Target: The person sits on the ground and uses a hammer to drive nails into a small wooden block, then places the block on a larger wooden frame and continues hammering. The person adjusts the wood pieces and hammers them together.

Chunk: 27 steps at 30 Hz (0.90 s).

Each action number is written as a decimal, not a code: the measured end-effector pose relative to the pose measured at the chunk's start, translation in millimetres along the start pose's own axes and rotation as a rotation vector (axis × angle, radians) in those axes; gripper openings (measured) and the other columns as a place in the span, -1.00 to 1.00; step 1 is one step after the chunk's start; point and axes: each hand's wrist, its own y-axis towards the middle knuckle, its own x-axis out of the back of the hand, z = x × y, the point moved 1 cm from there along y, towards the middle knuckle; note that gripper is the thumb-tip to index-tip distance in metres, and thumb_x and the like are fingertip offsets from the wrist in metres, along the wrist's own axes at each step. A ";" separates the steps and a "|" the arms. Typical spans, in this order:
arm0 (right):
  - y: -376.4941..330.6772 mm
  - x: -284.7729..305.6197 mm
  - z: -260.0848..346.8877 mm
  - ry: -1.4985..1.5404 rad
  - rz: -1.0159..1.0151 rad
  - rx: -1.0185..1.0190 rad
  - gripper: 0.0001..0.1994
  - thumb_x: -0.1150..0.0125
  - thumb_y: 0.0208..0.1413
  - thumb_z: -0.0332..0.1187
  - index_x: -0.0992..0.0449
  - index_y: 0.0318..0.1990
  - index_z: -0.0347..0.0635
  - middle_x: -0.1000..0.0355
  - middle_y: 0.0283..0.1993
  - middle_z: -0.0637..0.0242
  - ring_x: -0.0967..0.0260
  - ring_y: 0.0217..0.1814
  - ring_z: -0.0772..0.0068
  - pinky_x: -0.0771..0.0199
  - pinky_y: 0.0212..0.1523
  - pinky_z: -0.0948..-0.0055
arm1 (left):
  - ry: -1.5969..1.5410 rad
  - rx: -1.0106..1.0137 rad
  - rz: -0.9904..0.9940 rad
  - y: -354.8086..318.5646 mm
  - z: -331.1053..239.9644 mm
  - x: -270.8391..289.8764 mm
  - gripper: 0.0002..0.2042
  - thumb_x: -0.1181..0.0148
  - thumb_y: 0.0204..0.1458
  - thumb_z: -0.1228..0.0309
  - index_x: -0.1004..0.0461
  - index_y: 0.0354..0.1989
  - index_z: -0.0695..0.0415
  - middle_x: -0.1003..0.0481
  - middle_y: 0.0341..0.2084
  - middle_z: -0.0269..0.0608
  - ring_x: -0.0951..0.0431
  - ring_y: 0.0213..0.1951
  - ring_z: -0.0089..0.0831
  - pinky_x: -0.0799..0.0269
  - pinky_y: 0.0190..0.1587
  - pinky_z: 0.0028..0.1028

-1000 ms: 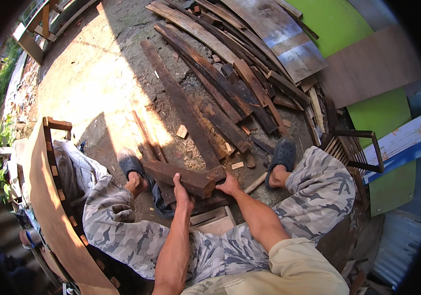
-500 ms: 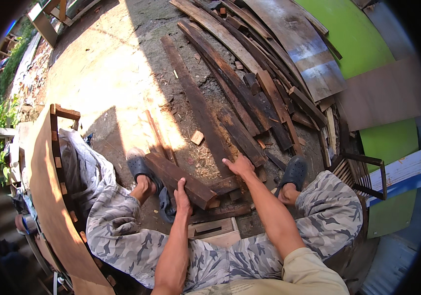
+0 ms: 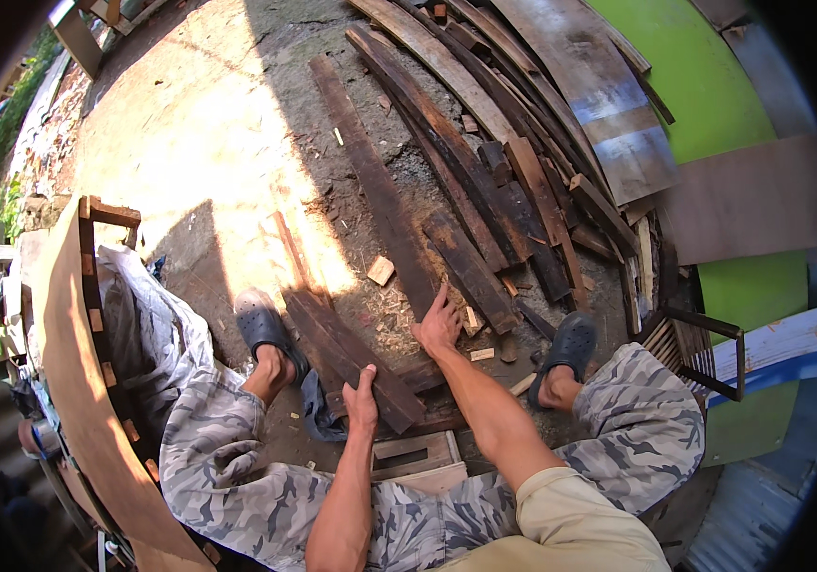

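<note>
My left hand [image 3: 361,398] is closed on the near edge of a short, dark wooden plank [image 3: 332,348], its thumb on top. This plank lies slantwise between my feet. My right hand [image 3: 439,324] grips the near end of a long, dark wooden plank [image 3: 370,181], with the index finger stretched along its surface and the thumb at the left edge. The long plank runs away from me over the ground. My palm hides its very end. Right of it lies another shorter dark plank [image 3: 470,272].
Several dark planks [image 3: 456,143] lie at the far right beside sheet boards [image 3: 609,124]. Small wood offcuts [image 3: 381,271] and sawdust [image 3: 391,310] dot the ground. Beneath my hands sits a pale wooden piece with a slot [image 3: 418,459]. A curved wooden panel [image 3: 65,324] stands at my left.
The short plank has turned in my left hand, so its end face shows less. My right hand has shifted left with the long plank's near end, uncovering small offcuts.
</note>
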 end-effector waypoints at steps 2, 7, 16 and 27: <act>1.0 -2.4 0.5 -0.018 -0.013 -0.012 0.25 -0.55 -0.12 -0.12 0.38 0.54 -0.13 -0.17 0.32 -0.26 -0.18 0.37 -0.30 -0.10 0.37 -0.20 | 0.011 -0.006 -0.011 -0.7 3.7 -1.5 -0.53 -0.26 0.11 0.17 -0.44 0.01 0.35 -0.51 -0.14 -0.17 -0.50 -0.14 -0.37 -0.41 -0.03 -0.37; -4.7 -2.2 1.2 0.026 -0.017 0.008 -0.04 -0.53 -0.11 -0.18 0.02 0.35 -0.24 -0.35 0.12 -0.18 -0.37 0.21 -0.20 -0.40 0.17 -0.10 | -0.060 -0.009 -0.023 0.1 -1.0 -1.4 -0.56 -0.25 0.13 0.18 -0.46 -0.02 0.35 -0.51 -0.15 -0.17 -0.50 -0.16 -0.38 -0.41 -0.05 -0.38; -10.8 5.7 5.6 -0.013 -0.129 0.124 -0.23 -0.52 -0.10 -0.13 -0.18 0.13 -0.38 -0.27 0.12 -0.09 -0.36 0.19 -0.17 -0.55 0.06 0.02 | -0.044 -0.076 -0.033 8.9 3.6 1.4 -0.54 -0.25 0.13 0.19 -0.47 0.00 0.37 -0.52 -0.12 -0.16 -0.50 -0.13 -0.38 -0.40 -0.01 -0.39; 23.4 43.4 55.9 -0.031 -0.025 0.117 -0.23 -0.52 -0.09 -0.14 -0.24 0.12 -0.50 -0.26 0.16 -0.22 -0.39 0.19 -0.19 -0.59 0.06 0.04 | 0.004 -0.191 -0.252 14.7 -15.6 19.2 -0.50 -0.31 0.09 0.25 -0.41 0.08 0.38 -0.52 -0.07 -0.12 -0.51 -0.08 -0.32 -0.38 0.05 -0.37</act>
